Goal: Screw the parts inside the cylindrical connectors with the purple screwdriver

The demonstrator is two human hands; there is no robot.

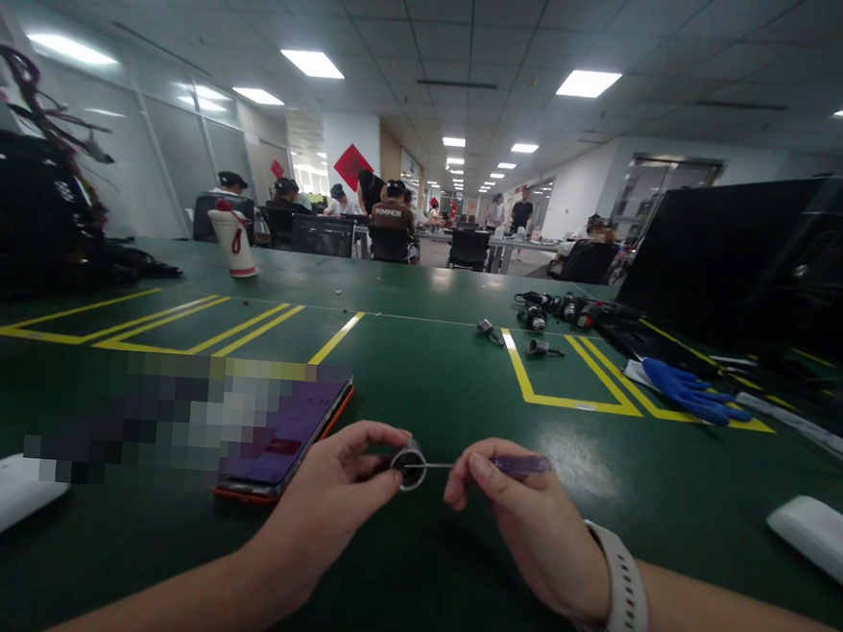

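two hands in hand-work, apart from each other, each pinched on an item above a green table (417, 374).

left hand (336, 503): thumb and fingers gripping a small metal cylinder (411, 478), open end toward the viewer. the cylinder is front and centre, between the hands; whether it touches the table cannot be told.

right hand (523, 520): thumb and fingers closed on a slim tool (527, 465), purple handle, thin shaft pointing left to the cylinder's open mouth; depth of the tip unclear. pale watch strap (623, 590) on that wrist.

beside the left hand: one phone (290, 432), orange-edged, purple screen. one white object (0, 508) at the left edge, one white block (821, 537) at the right.

beyond the hands: two loose metal parts (545, 349), near one cluster of dark parts (570, 310); yellow tape outlines (574, 402); one blue glove (695, 388); one white cup (233, 243), tilted in view, red marking.

far background: several people (394, 218), seated and standing.
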